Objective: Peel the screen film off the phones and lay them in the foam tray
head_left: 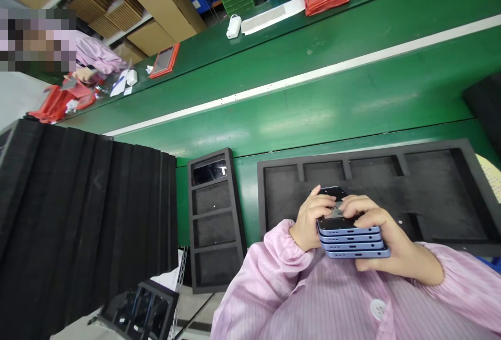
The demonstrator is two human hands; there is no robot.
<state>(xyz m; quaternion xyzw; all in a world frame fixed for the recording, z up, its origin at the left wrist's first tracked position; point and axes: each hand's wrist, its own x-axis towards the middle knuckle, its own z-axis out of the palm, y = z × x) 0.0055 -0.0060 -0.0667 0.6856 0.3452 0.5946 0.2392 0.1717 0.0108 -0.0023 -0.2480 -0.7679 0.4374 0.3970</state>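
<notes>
A stack of several blue-edged smartphones (352, 243) is held close to my chest, the top one showing a dark screen with a greyish patch. My left hand (313, 217) is wrapped round the stack's left side, fingertips on the top phone. From the right, my right hand (385, 235) grips the same stack, thumb underneath and fingers over the top. Behind the hands lies a large black foam tray (376, 199) with compartments. To its left, a narrower black foam tray (213, 220) has a dark phone (209, 171) in its far compartment.
Stacked black foam trays (90, 214) stand high at left, with a smaller tray of phones (146, 308) below. Across the green bench (293, 105), two people handle devices on red sheets (329, 3). A white charger (234, 26) sits at the far edge.
</notes>
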